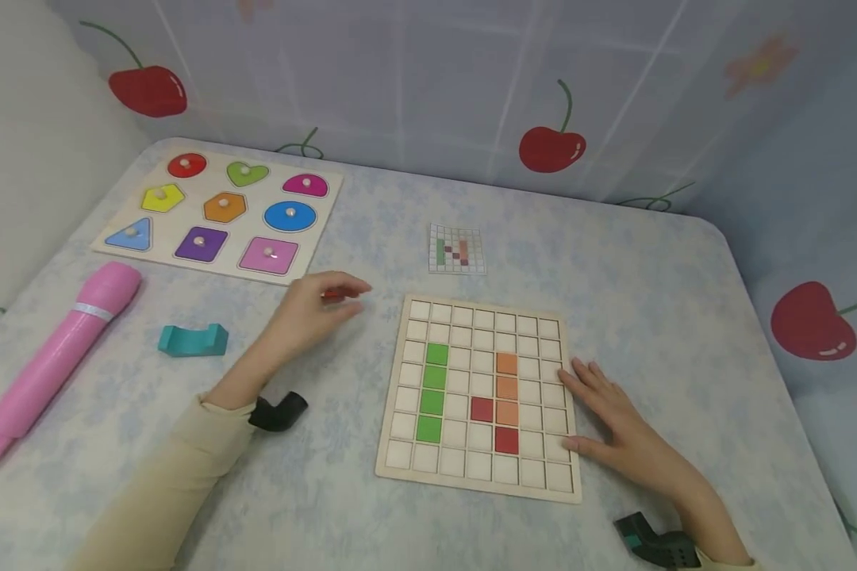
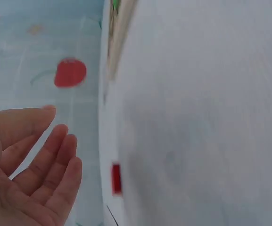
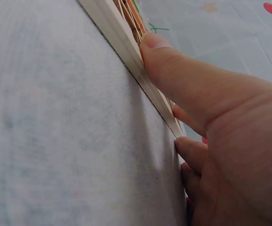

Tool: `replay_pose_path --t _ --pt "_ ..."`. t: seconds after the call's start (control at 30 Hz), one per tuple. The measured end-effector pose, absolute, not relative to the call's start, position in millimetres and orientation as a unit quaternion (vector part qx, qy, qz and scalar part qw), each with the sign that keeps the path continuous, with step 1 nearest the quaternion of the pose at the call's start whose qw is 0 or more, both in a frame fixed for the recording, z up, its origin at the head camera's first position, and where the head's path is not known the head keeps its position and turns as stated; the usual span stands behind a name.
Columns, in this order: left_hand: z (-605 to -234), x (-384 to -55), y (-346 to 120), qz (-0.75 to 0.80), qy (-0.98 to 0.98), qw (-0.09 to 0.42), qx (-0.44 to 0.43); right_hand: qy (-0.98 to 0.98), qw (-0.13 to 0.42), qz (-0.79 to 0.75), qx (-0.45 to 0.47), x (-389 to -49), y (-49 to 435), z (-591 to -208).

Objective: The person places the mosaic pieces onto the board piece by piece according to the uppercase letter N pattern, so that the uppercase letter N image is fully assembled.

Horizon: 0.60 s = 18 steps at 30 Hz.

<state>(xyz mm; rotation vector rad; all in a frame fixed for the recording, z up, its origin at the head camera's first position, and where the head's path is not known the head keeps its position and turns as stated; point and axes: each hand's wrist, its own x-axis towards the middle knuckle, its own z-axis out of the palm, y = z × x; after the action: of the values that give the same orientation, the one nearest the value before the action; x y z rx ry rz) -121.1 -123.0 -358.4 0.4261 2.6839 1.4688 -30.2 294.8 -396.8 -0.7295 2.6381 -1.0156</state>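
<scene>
A square wooden grid board (image 1: 453,461) lies in front of me. It holds a column of several green tiles (image 1: 434,378), three orange tiles (image 1: 507,388) and two red tiles (image 1: 482,409) set diagonally. My right hand (image 1: 624,432) rests at the board's right edge, its thumb and fingertips against the rim in the right wrist view. Left of the board, my left hand (image 1: 310,309) hovers with thumb and fingers parted. A loose red tile (image 2: 116,179) lies on the table beyond those fingers in the left wrist view; in the head view it shows between them.
A small printed card (image 1: 457,270) with a coloured grid pattern lies behind the board. At the back left is a knobbed shape puzzle (image 1: 321,238). A pink toy microphone (image 1: 57,361) and a teal curved block (image 1: 193,341) lie on the left. Cherry-patterned fabric (image 1: 436,95) backs the table.
</scene>
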Motion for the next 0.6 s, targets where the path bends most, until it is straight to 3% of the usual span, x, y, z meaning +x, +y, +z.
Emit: replay_pose_path --t 0.13,0.37,0.6 --pt "-370.8 -129.9 -154.0 0.431 0.898 0.034 0.087 0.898 0.109 -0.349 -0.245 -27.9 295.3 -398.3" --pt "-377.1 -131.9 -159.3 0.414 0.904 0.049 0.096 0.893 0.118 -0.359 -0.245 -27.7 294.4 -398.6" --pt "-383.9 -135.2 -156.3 0.409 0.905 0.016 0.118 0.893 0.118 -0.361 -0.241 -28.6 293.7 -397.9"
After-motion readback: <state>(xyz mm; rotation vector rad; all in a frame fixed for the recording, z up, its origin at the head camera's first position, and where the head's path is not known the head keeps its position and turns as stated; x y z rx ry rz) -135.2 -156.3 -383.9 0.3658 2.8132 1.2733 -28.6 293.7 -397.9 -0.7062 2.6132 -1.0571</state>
